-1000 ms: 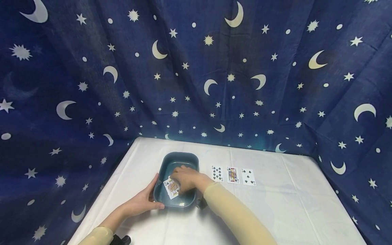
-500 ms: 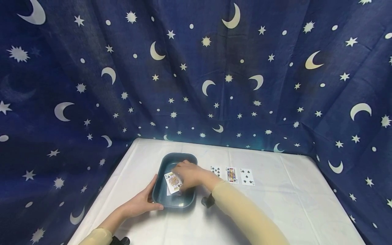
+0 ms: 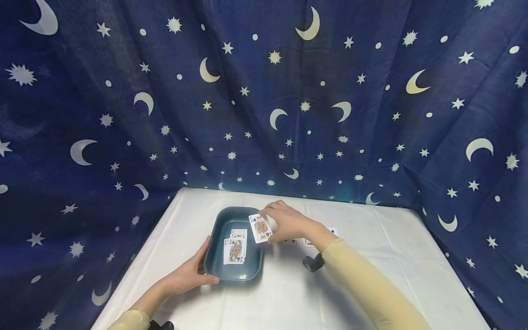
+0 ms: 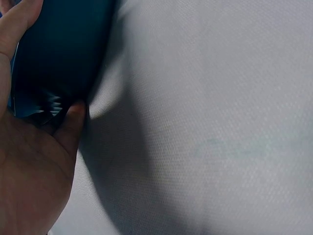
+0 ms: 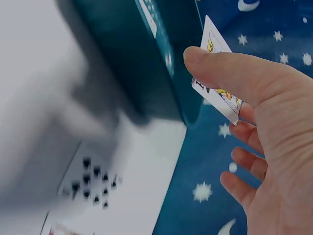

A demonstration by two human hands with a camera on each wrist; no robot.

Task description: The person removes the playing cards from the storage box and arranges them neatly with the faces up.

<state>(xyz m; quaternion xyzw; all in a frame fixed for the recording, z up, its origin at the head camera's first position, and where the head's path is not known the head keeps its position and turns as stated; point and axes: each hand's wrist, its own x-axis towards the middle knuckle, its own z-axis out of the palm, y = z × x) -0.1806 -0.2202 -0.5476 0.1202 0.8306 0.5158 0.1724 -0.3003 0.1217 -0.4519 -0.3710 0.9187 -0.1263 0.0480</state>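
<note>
My right hand pinches a playing card with a court figure on it, raised over the right rim of a dark teal tray. In the right wrist view, the thumb presses on the face of the card while the other fingers lie behind it. Inside the tray, several overlapping cards lie face up, a court card on top. My left hand holds the tray's near left corner, thumb at the front and fingers along the left side; the left wrist view shows that hand against the tray.
To the right of the tray, a row of face-up cards lies on the white cloth, partly behind my right hand and wrist. One is a card with several spades. A dark blue star-and-moon curtain hangs behind the table.
My right hand has picked the court card out of the tray and carried it up and right to the rim, uncovering the cards beneath. The left hand keeps its place.
</note>
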